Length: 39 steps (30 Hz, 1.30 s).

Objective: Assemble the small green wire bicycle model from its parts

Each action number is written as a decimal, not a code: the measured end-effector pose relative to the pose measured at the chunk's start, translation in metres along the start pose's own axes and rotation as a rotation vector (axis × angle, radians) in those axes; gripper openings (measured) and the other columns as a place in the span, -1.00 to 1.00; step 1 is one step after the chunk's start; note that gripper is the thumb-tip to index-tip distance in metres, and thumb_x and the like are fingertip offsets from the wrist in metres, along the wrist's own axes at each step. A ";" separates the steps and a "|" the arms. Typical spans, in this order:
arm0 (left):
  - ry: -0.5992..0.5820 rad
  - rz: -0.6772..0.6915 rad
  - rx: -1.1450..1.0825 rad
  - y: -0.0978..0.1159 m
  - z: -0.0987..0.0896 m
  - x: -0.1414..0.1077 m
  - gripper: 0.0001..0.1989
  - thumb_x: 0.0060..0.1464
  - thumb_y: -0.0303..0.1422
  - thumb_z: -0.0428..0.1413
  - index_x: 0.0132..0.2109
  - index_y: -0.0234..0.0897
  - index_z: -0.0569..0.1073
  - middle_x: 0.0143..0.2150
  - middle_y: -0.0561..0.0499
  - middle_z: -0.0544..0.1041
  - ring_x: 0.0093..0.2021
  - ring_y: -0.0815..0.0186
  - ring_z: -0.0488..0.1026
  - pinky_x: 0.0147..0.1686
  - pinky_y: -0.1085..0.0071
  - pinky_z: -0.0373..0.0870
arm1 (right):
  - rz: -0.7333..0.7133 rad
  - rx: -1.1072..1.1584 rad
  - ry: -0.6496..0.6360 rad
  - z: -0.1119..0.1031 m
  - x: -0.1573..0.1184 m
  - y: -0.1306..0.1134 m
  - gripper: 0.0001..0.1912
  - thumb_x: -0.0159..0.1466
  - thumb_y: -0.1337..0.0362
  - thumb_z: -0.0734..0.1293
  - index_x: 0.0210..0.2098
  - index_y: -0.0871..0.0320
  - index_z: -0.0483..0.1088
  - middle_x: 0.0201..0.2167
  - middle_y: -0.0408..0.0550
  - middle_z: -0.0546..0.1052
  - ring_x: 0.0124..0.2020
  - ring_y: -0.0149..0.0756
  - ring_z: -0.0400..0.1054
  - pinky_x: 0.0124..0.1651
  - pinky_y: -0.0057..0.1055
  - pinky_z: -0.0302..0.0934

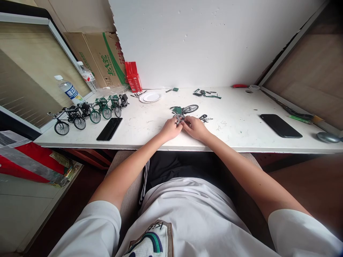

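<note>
A half-built green model bicycle (pixel 184 110) lies on the white table (pixel 235 132), its spoked wheel pointing to the far right. My left hand (pixel 170 129) and my right hand (pixel 195 127) meet at its near end, fingers pinched on the small metal parts there. A loose dark part (pixel 204 117) lies just right of my right hand. More green and dark bicycle parts (pixel 206 94) sit farther back on the table.
Several finished model bicycles (pixel 88 112) stand in a row at the left. A black phone (pixel 109 129) lies near them, another phone (pixel 281 125) at the right. A white plate (pixel 150 97), a red box (pixel 133 77), two water bottles (pixel 70 90) and cardboard boxes (pixel 102 57) stand at the back left.
</note>
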<state>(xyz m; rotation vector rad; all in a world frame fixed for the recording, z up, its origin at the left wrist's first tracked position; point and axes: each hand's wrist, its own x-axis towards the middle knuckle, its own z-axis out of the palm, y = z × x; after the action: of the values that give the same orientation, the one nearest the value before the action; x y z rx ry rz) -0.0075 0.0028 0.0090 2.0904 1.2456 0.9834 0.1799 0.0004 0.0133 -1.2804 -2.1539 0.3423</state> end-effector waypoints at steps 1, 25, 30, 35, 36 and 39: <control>0.001 0.000 -0.001 0.000 0.000 0.000 -0.73 0.30 -0.42 0.09 0.05 -0.27 0.62 -0.05 -0.18 0.71 0.06 0.03 0.61 0.19 0.13 0.54 | -0.002 0.000 0.001 0.000 0.000 0.000 -0.75 0.45 0.09 0.22 -0.33 0.04 0.28 -0.36 0.04 0.52 -0.34 -0.11 0.33 -0.27 -0.23 0.10; 0.002 0.026 0.015 -0.001 0.000 0.000 -0.73 0.33 -0.41 0.08 0.06 -0.25 0.62 -0.01 -0.16 0.71 0.03 0.05 0.62 0.16 0.16 0.54 | -0.004 0.002 0.000 0.000 0.000 0.000 -0.73 0.46 0.06 0.22 -0.34 0.03 0.24 -0.37 0.03 0.51 -0.35 -0.11 0.32 -0.28 -0.25 0.08; 0.006 0.022 0.021 -0.001 0.000 0.000 -0.71 0.32 -0.41 0.08 0.08 -0.27 0.62 0.00 -0.18 0.71 0.02 0.05 0.61 0.14 0.17 0.54 | -0.009 0.000 0.003 -0.001 0.000 0.000 -0.73 0.46 0.07 0.21 -0.34 0.02 0.22 -0.37 0.02 0.49 -0.35 -0.11 0.31 -0.28 -0.24 0.08; 0.010 0.023 0.018 -0.001 0.001 0.000 -0.70 0.32 -0.42 0.08 0.10 -0.26 0.62 0.02 -0.17 0.71 0.02 0.06 0.61 0.15 0.17 0.54 | -0.011 -0.004 0.001 -0.001 0.000 0.000 -0.72 0.47 0.06 0.21 -0.34 0.03 0.23 -0.36 0.04 0.50 -0.35 -0.11 0.31 -0.27 -0.23 0.09; 0.008 0.018 0.018 -0.001 0.001 0.000 -0.70 0.32 -0.42 0.09 0.09 -0.26 0.62 0.02 -0.17 0.71 0.02 0.06 0.61 0.15 0.18 0.54 | -0.009 -0.007 0.001 -0.001 0.000 0.000 -0.72 0.47 0.07 0.21 -0.34 0.03 0.24 -0.36 0.04 0.51 -0.35 -0.11 0.32 -0.27 -0.23 0.09; 0.005 0.009 0.021 -0.001 0.001 0.000 -0.73 0.30 -0.42 0.11 0.07 -0.25 0.62 0.01 -0.17 0.71 0.02 0.06 0.61 0.15 0.19 0.54 | -0.011 -0.012 0.007 0.000 0.000 0.001 -0.73 0.47 0.07 0.21 -0.34 0.03 0.25 -0.36 0.04 0.51 -0.35 -0.11 0.32 -0.28 -0.23 0.10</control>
<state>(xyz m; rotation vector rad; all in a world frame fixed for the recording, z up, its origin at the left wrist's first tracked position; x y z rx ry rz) -0.0076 0.0037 0.0078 2.1121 1.2550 0.9843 0.1804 0.0012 0.0127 -1.2740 -2.1599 0.3204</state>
